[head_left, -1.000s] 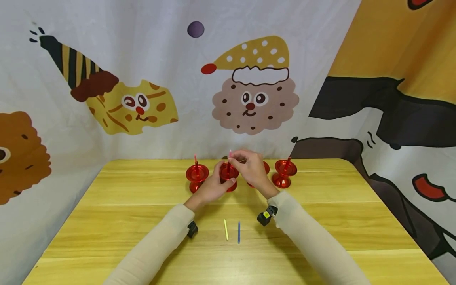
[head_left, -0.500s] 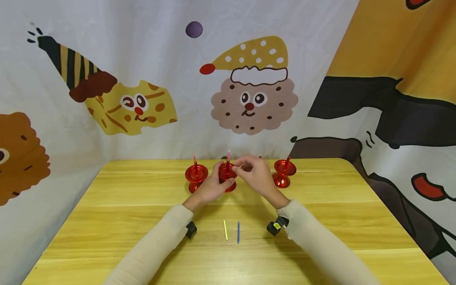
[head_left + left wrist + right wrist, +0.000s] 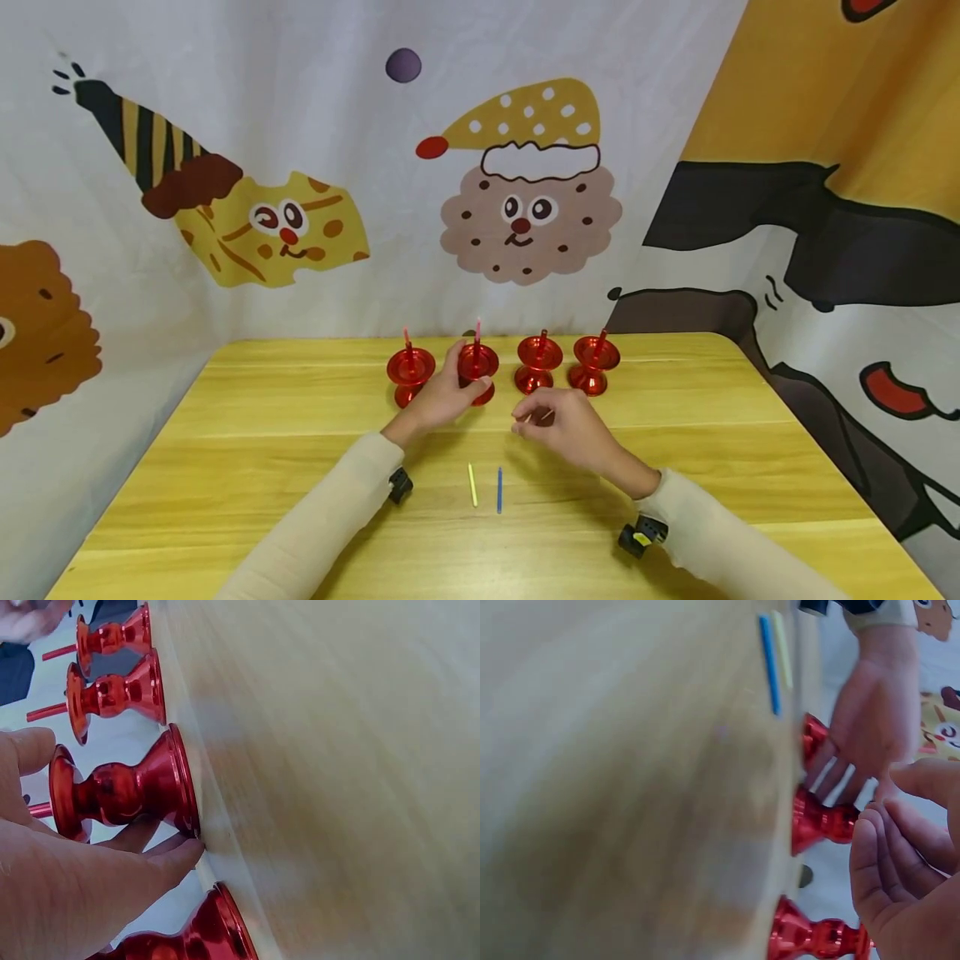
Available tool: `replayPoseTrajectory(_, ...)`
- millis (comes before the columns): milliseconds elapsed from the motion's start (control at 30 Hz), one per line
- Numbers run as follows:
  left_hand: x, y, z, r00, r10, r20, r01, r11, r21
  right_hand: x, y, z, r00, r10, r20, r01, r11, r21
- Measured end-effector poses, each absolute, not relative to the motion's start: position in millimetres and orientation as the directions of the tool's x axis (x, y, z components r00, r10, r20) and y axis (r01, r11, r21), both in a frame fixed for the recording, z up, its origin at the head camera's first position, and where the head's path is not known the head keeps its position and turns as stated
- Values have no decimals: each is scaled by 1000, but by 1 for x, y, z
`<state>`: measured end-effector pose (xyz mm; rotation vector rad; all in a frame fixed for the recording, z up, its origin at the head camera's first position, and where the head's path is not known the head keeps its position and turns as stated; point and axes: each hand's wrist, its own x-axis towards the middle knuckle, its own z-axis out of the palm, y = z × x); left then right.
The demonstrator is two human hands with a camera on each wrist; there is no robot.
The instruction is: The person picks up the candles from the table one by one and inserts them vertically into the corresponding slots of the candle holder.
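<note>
My left hand holds the second red candle holder from the left, its fingers curled behind and thumb in front. A pink candle stands upright in that holder. My right hand hovers over the table, apart from the holders, with loosely bent fingers; no held object is visible in the right wrist view. The leftmost red holder bears a thin pinkish candle. On the table in front lie a yellow candle and a blue candle.
Two more red holders stand to the right in the same row, showing only red upright stems. The wooden table ends at a printed cloth backdrop just behind the row.
My right hand has left the top of the pink candle and drawn back to the right and toward me, uncovering the third holder. The left hand stays on the second holder.
</note>
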<state>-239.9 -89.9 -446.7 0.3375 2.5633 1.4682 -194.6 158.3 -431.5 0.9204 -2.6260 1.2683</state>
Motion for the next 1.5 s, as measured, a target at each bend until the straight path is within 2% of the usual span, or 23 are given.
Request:
replayPoseTrajectory(233, -237, -91, -449, -964, 266, -16, 117, 477, 871, -177, 164, -444, -789, -558, 256, -545, 444, -712)
replayPoseTrajectory(500, -234, -100, -461, -941, 324, 94, 232, 418, 878, -169, 158, -451, -757, -626, 187, -552, 459, -696)
replayPoseTrajectory(733, -211, -104, -450, -944, 326, 45, 200, 462, 864, -165, 155, -452, -735, -660, 156, -560, 460, -689)
replayPoseTrajectory(1033, -188, -89, -430, -932, 362, 27, 181, 398, 900, -164, 148, -454, -744, -656, 126, -559, 508, -655)
replayPoseTrajectory(1500, -207, -50, -426, -877, 481, 13, 230, 395, 889, -157, 135, -451, -784, -614, 95, -542, 601, -588)
